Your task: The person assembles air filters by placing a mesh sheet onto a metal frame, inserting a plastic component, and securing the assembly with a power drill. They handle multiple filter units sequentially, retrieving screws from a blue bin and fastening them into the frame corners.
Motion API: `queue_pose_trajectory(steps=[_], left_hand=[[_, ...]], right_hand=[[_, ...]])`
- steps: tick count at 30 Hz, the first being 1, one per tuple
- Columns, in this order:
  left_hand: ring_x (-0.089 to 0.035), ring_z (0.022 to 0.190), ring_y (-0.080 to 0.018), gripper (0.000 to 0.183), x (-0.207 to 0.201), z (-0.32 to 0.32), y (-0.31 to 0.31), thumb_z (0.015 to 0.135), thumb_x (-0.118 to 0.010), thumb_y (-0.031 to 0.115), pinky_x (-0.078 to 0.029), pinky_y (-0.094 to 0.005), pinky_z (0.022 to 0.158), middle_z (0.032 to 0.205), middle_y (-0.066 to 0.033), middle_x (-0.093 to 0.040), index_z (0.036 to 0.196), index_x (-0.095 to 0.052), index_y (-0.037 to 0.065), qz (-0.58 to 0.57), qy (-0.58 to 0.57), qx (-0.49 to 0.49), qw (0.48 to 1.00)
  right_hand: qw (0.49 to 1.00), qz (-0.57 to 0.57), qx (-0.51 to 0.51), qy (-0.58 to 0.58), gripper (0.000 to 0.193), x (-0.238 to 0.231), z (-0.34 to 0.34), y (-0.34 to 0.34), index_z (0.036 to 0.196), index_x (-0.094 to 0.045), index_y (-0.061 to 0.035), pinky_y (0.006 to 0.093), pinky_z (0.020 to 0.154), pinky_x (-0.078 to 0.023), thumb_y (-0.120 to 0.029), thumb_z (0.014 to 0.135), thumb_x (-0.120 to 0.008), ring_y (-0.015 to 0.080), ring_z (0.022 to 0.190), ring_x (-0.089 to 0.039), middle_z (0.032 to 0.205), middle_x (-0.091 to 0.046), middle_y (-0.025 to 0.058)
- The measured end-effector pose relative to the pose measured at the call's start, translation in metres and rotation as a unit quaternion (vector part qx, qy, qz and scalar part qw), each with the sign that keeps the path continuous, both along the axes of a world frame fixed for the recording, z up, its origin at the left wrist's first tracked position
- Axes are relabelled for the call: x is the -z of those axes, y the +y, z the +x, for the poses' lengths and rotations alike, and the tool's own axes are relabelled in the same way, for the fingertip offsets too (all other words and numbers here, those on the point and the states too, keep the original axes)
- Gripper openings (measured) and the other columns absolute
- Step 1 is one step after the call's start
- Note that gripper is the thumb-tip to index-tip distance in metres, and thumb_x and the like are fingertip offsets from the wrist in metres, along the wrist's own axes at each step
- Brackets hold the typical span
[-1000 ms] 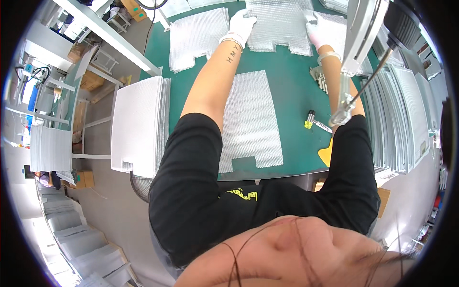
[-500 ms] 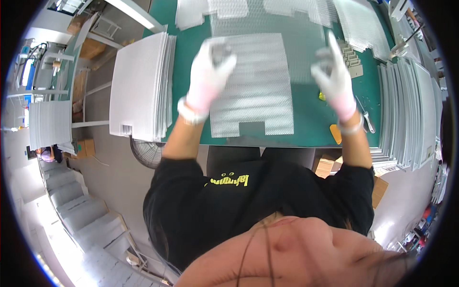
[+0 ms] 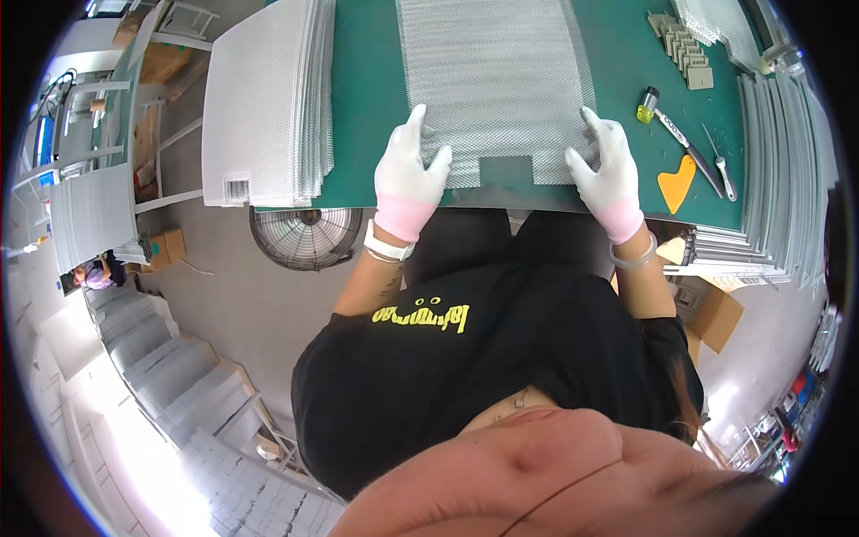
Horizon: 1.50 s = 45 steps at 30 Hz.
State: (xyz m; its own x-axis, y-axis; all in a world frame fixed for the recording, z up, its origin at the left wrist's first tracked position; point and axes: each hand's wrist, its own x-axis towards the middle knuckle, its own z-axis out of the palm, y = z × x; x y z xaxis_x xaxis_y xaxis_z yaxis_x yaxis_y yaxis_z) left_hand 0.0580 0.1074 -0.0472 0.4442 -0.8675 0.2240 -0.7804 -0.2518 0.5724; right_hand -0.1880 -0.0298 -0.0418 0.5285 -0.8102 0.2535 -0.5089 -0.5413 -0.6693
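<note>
A silvery mesh sheet (image 3: 497,94) with a square notch in its near edge lies on the green table (image 3: 367,116). My left hand (image 3: 410,174), in a white glove with a pink cuff, is at the sheet's near left corner. Its index finger points forward and its thumb is spread over the mesh. At the near right corner is my right hand (image 3: 607,179), gloved alike, with thumb and index finger apart along the side edge. Both hands look open; the other fingers are partly hidden.
A stack of mesh panels (image 3: 264,107) stands on the left, another (image 3: 787,170) on the right. On the table's right lie a yellow scraper (image 3: 676,184), a hammer (image 3: 687,143), a thin white-handled tool (image 3: 725,179) and grey slotted pieces (image 3: 684,54). A fan (image 3: 309,237) is below left.
My hands have come down and back from over the table to the sheet's near corners, closer together. The view has shifted, so the table sits higher in the picture.
</note>
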Motion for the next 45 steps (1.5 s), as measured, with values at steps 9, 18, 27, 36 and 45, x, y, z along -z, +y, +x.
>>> queue_pose_trajectory(steps=[9,18,27,36,45], left_hand=[[-0.063,0.102,-0.0311,0.062,0.008,-0.003,0.002,0.084,-0.072,0.021,-0.052,-0.0375,0.088,0.112,-0.0164,-0.064,0.138,-0.051,0.0,0.031,0.003,-0.004,1.0],[-0.062,0.089,-0.0269,0.062,0.015,0.002,0.002,0.085,-0.072,0.022,-0.052,-0.036,0.083,0.106,-0.0147,-0.063,0.139,-0.051,-0.001,0.01,-0.013,0.014,1.0],[-0.052,0.118,-0.0391,0.062,-0.002,0.002,0.0,0.082,-0.073,0.028,-0.042,-0.0465,0.104,0.132,-0.0172,-0.054,0.14,-0.056,0.012,0.13,-0.09,-0.042,0.987],[-0.035,0.139,-0.0456,0.058,0.011,0.026,-0.013,0.085,-0.068,0.037,-0.02,-0.0591,0.117,0.147,-0.0168,-0.046,0.138,-0.058,0.015,0.113,-0.178,0.079,0.974],[-0.026,0.138,-0.0537,0.087,-0.002,0.023,-0.013,0.084,-0.071,0.044,-0.02,-0.0618,0.115,0.152,-0.0352,-0.025,0.148,-0.035,-0.002,-0.025,-0.114,0.039,0.992]], right_hand=[[0.998,-0.018,0.016,0.058,0.055,0.014,0.0,0.004,0.134,-0.055,-0.0041,0.0367,0.076,-0.053,-0.015,0.083,-0.071,0.0312,0.087,-0.063,0.112,-0.058,0.0168],[0.997,0.001,0.002,0.081,0.055,0.016,-0.003,0.001,0.135,-0.055,-0.0038,0.0392,0.081,-0.054,-0.02,0.085,-0.071,0.0342,0.094,-0.063,0.113,-0.058,0.0173],[0.97,0.014,-0.018,0.241,0.049,-0.017,0.001,-0.015,0.128,-0.062,-0.0115,0.0419,0.083,-0.054,-0.031,0.084,-0.071,0.0346,0.096,-0.063,0.109,-0.057,0.0175],[0.968,-0.155,-0.071,0.182,0.04,-0.04,0.144,-0.167,0.124,-0.063,-0.0047,0.0441,0.088,-0.053,-0.029,0.092,-0.063,0.0337,0.095,-0.065,0.105,-0.065,0.0191],[0.961,-0.058,0.127,0.238,0.043,-0.003,0.306,-0.275,0.111,-0.071,-0.0066,0.0428,0.088,-0.056,-0.042,0.087,-0.066,0.0326,0.107,-0.069,0.11,-0.072,0.0165]])
